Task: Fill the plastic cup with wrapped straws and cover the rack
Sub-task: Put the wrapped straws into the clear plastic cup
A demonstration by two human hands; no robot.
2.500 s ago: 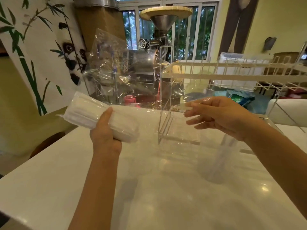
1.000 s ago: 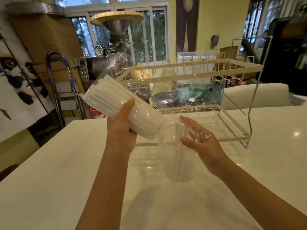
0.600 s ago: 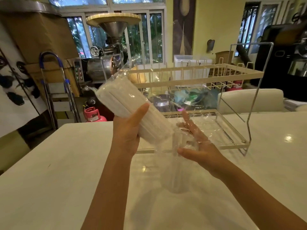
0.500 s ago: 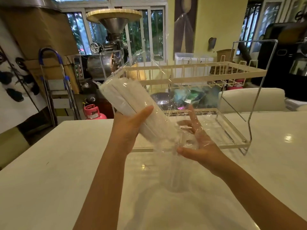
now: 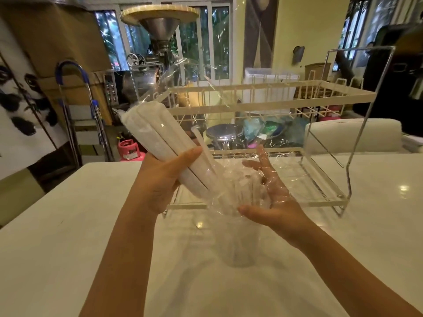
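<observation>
The left hand (image 5: pixel 160 181) grips a bundle of wrapped straws (image 5: pixel 160 145) in clear film, tilted with its lower end pointing into the mouth of the plastic cup (image 5: pixel 238 236), which stands upright on the white table (image 5: pixel 68 248). The right hand (image 5: pixel 272 202) has its fingers spread and relaxed against the far side of the cup's rim, behind loose film. The two-tier rack (image 5: pixel 263 104) stands on the table just behind the cup, uncovered on top.

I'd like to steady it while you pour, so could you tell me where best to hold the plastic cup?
Hold the plastic cup low on its wall, from the right; its rim is busy with straws and the right hand.
</observation>
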